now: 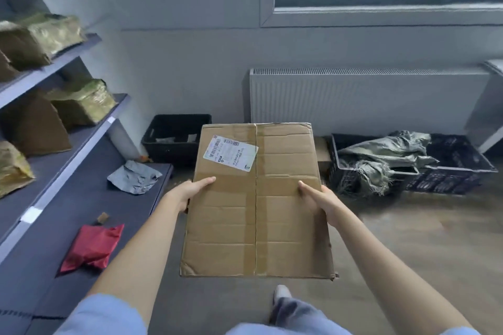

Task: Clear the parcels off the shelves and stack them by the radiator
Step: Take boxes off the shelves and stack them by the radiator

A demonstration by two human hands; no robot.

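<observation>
Brown flat cardboard parcel (257, 198), taped down the middle, held at chest level w/ both hands: left hand (190, 190) grips left edge, right hand (317, 198) grips right edge, thumbs on top. Long axis runs away from the person, straight toward the white ribbed radiator (367, 95) ahead. Hands abt equally near. White shipping label (230, 153) w/ barcode at far left; text too small to read. Drop spot probably the floor below the radiator, btwn the black plastic crates (177, 139).

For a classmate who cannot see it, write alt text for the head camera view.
Both hands, left hand and right hand, grip a taped cardboard box by its sides, facing a radiator. Parcels remain on grey shelves at left.
</observation>
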